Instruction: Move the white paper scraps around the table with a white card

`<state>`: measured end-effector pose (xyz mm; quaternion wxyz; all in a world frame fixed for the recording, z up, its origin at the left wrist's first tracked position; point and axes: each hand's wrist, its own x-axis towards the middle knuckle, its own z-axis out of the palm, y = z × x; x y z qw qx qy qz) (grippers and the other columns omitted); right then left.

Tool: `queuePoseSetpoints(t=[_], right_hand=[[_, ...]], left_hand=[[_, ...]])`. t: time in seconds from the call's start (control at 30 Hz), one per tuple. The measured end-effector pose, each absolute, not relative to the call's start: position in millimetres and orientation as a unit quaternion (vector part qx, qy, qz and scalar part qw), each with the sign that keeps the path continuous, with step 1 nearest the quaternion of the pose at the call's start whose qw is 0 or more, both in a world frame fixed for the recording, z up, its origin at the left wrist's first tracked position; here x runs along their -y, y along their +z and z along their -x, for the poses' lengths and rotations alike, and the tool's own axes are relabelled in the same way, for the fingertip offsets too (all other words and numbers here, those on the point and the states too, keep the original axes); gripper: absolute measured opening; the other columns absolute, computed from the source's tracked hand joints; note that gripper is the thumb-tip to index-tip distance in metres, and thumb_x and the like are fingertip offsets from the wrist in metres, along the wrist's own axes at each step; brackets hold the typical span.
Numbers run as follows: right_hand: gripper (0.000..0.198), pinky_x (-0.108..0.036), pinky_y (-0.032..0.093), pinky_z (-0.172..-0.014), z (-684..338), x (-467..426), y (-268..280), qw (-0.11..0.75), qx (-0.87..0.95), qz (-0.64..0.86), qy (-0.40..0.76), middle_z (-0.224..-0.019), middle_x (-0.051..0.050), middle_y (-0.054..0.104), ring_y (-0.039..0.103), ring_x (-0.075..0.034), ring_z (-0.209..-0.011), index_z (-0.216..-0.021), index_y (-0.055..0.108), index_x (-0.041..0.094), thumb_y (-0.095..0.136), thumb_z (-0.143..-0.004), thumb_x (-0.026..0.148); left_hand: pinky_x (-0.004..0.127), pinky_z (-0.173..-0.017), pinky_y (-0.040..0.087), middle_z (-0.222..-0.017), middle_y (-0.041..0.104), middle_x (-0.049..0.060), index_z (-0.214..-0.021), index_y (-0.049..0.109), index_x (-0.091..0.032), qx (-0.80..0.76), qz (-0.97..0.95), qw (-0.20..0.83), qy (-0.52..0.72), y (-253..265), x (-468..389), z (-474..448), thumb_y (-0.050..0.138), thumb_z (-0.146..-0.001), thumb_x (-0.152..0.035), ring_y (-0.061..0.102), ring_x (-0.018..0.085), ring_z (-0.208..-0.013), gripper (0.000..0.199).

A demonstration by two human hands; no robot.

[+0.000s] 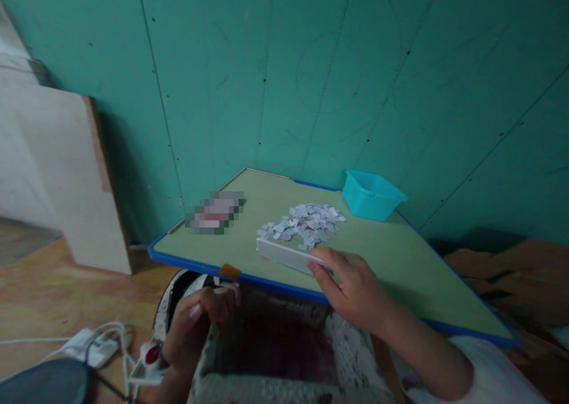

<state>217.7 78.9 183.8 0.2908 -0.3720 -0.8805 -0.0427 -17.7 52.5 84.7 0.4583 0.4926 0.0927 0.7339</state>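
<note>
My right hand (351, 279) grips one end of a thin white flat piece (287, 255), thumb on the near side and fingers over the top. That piece stands on its long edge on the pale green tabletop (391, 262), just on my side of a loose heap of small white paper pieces (311, 220). Below the table's front edge, my left hand (202, 312) is closed at the upper left corner of a speckled fabric-covered bin (284, 389). Its fingertips are partly hidden in shadow. The bin's inside is dark and reddish.
A turquoise plastic basket (373, 196) stands at the table's back right. A pixelated flat item (216, 212) lies on the left. Blue edging (275, 287) rims the table, against a green wall (311, 78). Left on the floor are a power strip (91, 348) with cables and a leaning board (75, 173).
</note>
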Motion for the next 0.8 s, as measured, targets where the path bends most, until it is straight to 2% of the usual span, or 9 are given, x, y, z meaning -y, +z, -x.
queuePoseSetpoints(t=[0.17,0.3,0.47,0.67,0.8], right_hand=[[0.020,-0.029,0.050,-0.069,-227,-67,186,0.299,0.884,0.360,-0.022,-0.086,-0.005,0.073,0.068,-0.018,-0.077,-0.098,0.061,0.024,0.042,-0.095,0.027],[0.017,-0.027,0.048,-0.063,-236,-63,192,0.327,0.848,0.417,0.022,-0.079,-0.004,0.071,0.066,-0.017,-0.069,-0.095,0.062,0.025,0.045,-0.093,0.030],[0.024,-0.027,0.044,-0.054,-240,-84,180,0.363,0.763,0.506,0.169,-0.074,-0.004,0.067,0.060,-0.017,-0.061,-0.096,0.060,0.020,0.048,-0.089,0.040],[0.025,-0.029,0.044,-0.058,-235,-119,160,0.403,0.683,0.506,0.339,-0.076,-0.003,0.063,0.057,-0.018,-0.066,-0.094,0.058,0.020,0.056,-0.080,0.041],[0.025,-0.030,0.043,-0.060,-225,-132,156,0.397,0.666,0.474,0.418,-0.076,-0.003,0.061,0.055,-0.017,-0.067,-0.090,0.057,0.021,0.060,-0.076,0.041]], left_hand=[[0.036,-0.062,0.040,-0.051,0.060,0.004,-0.066,0.065,-0.017,-0.098,-0.479,0.468,0.736,76,-53,27,0.054,-0.085,-0.037,0.053,0.019,-0.051,0.030],[0.035,-0.062,0.041,-0.053,0.060,0.004,-0.068,0.065,-0.016,-0.087,-0.502,0.457,0.729,69,-58,35,0.054,-0.085,-0.038,0.055,0.019,-0.054,0.031],[0.035,-0.057,0.043,-0.056,0.061,0.005,-0.071,0.066,-0.016,-0.069,-0.520,0.469,0.711,67,-61,41,0.051,-0.087,-0.039,0.057,0.021,-0.056,0.032],[0.039,-0.063,0.046,-0.054,0.062,0.004,-0.066,0.067,-0.017,-0.119,-0.511,0.464,0.714,78,-54,47,0.059,-0.085,-0.039,0.057,0.021,-0.058,0.031],[0.039,-0.063,0.046,-0.054,0.061,0.004,-0.066,0.066,-0.017,-0.107,-0.532,0.449,0.709,76,-57,54,0.056,-0.085,-0.043,0.055,0.020,-0.055,0.034]])
